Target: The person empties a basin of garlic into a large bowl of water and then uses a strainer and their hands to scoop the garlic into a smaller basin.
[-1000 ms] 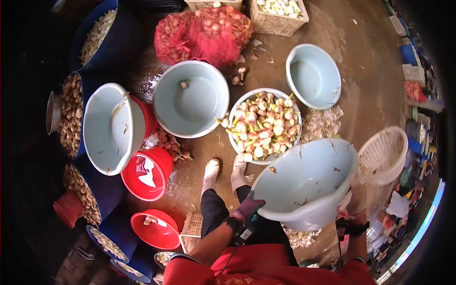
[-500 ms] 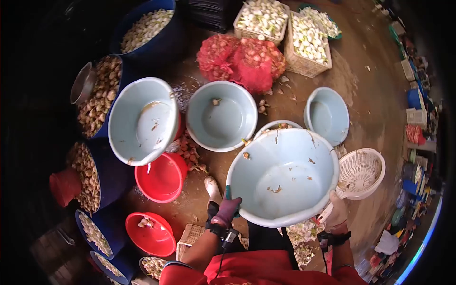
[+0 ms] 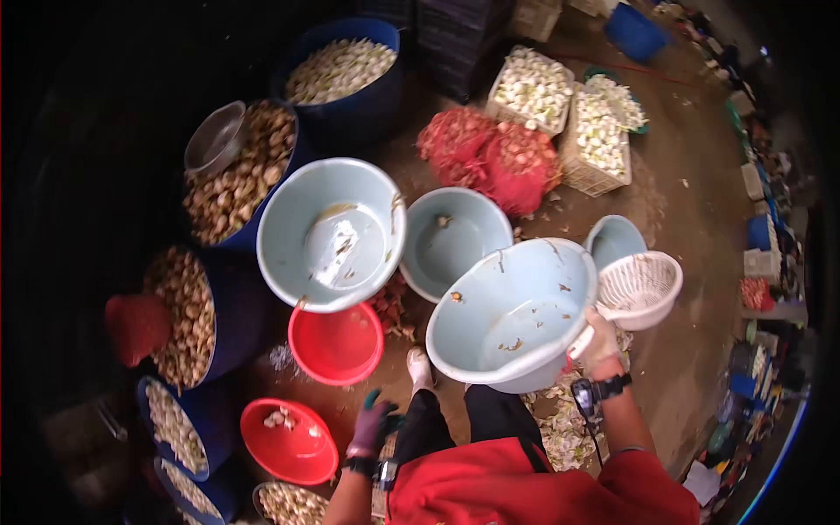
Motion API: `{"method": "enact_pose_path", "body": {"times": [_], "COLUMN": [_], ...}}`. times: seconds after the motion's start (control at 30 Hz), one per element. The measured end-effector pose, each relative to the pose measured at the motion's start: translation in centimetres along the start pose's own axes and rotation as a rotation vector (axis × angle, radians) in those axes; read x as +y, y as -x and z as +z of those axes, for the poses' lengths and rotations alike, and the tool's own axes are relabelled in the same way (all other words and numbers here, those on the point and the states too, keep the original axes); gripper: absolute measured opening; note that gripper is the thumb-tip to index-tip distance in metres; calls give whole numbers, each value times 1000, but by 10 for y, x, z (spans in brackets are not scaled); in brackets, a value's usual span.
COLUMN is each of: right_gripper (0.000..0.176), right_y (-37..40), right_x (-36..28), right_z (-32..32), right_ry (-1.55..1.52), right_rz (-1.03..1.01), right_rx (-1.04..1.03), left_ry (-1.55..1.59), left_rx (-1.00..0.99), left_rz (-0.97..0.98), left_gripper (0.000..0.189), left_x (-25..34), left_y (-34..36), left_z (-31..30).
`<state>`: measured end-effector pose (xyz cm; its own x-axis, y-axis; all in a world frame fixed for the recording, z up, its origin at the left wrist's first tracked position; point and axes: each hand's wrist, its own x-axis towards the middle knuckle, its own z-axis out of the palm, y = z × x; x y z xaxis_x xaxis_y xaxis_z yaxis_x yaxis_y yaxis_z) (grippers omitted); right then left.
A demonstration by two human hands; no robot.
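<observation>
A large pale blue tub (image 3: 516, 306) is tilted in front of me, with scraps of peel inside. My right hand (image 3: 602, 343) is closed at its right rim. The white plastic colander (image 3: 643, 293) is just beyond that hand, close against the tub; I cannot tell whether the hand grips it too. My left hand (image 3: 376, 422), in a purple and teal glove, is off the tub with its fingers apart. It is nearest to the red basin (image 3: 289, 442) that has a few peeled bulbs in it.
More pale blue tubs (image 3: 328, 236) and another red basin (image 3: 337, 346) stand ahead and left. Blue barrels (image 3: 232, 324) of bulbs line the left side. Red mesh sacks (image 3: 516, 175) and crates of peeled bulbs (image 3: 599, 144) are further off. Peelings (image 3: 564, 433) litter the floor by my legs.
My left hand has let go of the tub's rim and dropped back left. The tub has tilted in my right hand, and the colander has moved left and away from me.
</observation>
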<state>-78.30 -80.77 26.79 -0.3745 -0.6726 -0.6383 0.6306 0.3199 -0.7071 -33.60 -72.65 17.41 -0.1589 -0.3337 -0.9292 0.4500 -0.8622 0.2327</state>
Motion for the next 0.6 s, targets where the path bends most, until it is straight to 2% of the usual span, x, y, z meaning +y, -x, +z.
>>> {"method": "enact_pose_path", "body": {"times": [0.03,0.1,0.3,0.37,0.43,0.57,0.6], "right_gripper": [46,46,41,35,34,35,16], "right_y": [-10,-38,-140,-175,-201,-244,-260], "right_x": [-3,-15,-64,-89,-109,-117,-109], "right_z": [17,35,88,116,130,118,109], "right_ry": [-10,-19,28,-31,-83,-147,-116], "right_rz": [22,32,-151,-250,-269,-306,-277], "right_rx": [21,46,41,30,-5,-52,22], "left_ry": [24,3,0,30,29,68,34], "left_rx": [22,211,343,390,426,355,320], "left_rz": [38,46,74,100,40,-75,-78], "left_gripper": [54,50,48,49,49,53,54], "left_x": [-2,2,-9,-16,-16,-27,-32], "left_y": [2,14,26,25,28,17,9], "left_z": [-18,-34,-59,-45,-26,5,9]}}
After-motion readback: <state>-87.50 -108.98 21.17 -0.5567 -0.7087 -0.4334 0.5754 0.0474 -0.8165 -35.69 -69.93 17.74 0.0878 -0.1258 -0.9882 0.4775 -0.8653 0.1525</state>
